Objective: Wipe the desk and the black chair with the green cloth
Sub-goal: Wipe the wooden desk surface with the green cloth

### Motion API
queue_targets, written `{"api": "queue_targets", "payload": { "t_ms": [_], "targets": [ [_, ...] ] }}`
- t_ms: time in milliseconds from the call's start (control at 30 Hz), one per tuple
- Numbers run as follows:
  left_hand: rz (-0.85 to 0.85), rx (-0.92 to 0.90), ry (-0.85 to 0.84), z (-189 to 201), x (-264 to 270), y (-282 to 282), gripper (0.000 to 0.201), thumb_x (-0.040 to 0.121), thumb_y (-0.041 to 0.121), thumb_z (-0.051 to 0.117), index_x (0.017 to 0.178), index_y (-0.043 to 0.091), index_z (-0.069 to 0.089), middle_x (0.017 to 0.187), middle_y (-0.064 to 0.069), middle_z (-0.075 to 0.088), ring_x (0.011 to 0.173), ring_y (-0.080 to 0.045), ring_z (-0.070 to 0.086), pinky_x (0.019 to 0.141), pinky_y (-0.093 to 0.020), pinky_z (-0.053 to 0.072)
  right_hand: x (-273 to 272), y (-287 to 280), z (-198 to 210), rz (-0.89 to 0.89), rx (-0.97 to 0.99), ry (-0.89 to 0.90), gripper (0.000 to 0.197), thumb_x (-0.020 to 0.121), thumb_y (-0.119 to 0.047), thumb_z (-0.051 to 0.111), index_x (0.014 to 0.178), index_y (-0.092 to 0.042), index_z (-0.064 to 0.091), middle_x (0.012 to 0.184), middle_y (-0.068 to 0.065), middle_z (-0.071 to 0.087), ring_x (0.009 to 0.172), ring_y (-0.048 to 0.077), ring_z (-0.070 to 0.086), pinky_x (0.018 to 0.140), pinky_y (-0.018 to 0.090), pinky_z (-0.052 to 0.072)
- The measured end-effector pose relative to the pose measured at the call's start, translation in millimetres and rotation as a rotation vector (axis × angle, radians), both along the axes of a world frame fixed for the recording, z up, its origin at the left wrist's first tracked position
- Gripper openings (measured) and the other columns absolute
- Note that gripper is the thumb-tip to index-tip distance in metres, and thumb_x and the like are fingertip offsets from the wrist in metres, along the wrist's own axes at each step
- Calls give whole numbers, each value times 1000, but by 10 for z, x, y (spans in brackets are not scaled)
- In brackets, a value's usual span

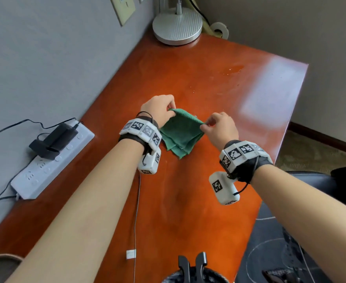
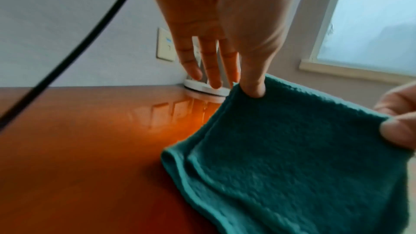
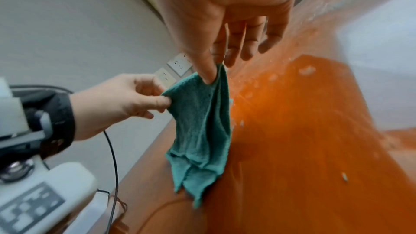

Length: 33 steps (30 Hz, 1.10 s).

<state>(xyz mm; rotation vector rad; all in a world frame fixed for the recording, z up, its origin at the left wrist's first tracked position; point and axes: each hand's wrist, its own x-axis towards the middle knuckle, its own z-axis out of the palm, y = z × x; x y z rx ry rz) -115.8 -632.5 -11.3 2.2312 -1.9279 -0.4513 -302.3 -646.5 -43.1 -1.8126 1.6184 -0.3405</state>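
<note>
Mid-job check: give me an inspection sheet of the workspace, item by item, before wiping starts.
Surface: glossy orange-brown wooden desk, wet droplets and specks toward its far right.
Job's things: folded green terry cloth held up, lower corner hanging at the desk; black chair at right.
Clutter: round white lamp base; white power strip with black adapter.
Hands: left hand and right hand each pinch a top corner.
Cables: thin white cable across the desk.
Surroundings: grey wall, beige wall plate.
</note>
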Motion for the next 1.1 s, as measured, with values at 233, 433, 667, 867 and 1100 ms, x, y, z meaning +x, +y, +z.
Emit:
{"api": "queue_targets", "payload": {
  "t_ms": [233,433,667,867,1100],
  "targets": [
    [33,-165,161,311,32,635,10,81,23,70,81,19,61,78,8,54,73,-16,52,61,-30,39,-154,71,339,182,-308,-159,13,81,-17,68,73,-13,58,84,0,49,87,19,41,68,29,31],
    [-86,76,131,177,191,1294,11,78,23,74,79,19,63,79,7,57,75,-15,54,65,-33,45,-265,477,277,696,-231,-12,14,77,-23,74,74,-14,64,82,-7,45,87,21,44,66,37,42],
    [-282,267,8,31,191,1684,6,78,24,71,80,22,65,82,13,55,85,-7,53,69,-23,35,-241,938,87,973,-245,73,11,72,-19,76,71,-14,67,81,1,62,84,23,54,58,26,37],
    [-302,267,85,48,205,1811,11,76,27,71,73,29,60,79,14,57,78,-6,53,67,-26,40,-298,1013,75,991,-262,-46,17,64,-16,80,63,-17,63,71,-3,60,72,22,55,48,28,43],
    [-7,54,490,289,311,1672,18,72,8,75,70,22,64,75,0,67,72,-10,62,69,-23,52,-282,807,390,835,-144,-149,15,76,-20,76,70,-16,63,75,-10,49,77,12,42,67,25,33]
  ]
}}
